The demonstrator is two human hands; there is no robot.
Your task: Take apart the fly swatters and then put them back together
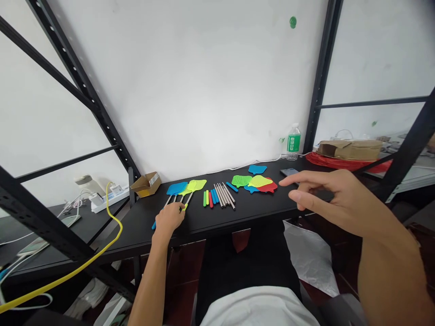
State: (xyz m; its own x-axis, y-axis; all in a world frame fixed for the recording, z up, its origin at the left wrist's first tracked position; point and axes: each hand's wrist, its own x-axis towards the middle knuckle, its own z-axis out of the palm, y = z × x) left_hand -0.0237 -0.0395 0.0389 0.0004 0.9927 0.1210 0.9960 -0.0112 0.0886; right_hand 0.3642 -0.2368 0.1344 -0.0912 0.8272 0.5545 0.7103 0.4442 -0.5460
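Fly swatters lie in a small fan on the black tabletop, and we see them as flat plastic mesh heads, one blue and two yellow-green, each on a thin pale rod that runs back toward us. Our left hand rests on the ends of those rods, its fingers curled down and closed on the handles, where a yellow-green grip and a blue one show beside the knuckles. Just right of those fingers sits a row of loose coloured grips in green, red and blue, then a bundle of bare rods. Farther right lies a heap of loose swatter heads in green, yellow, red and blue. Our right hand hovers above the tabletop near that heap, fingers spread and loose, holding nothing. A water bottle stands at the wall beyond it.
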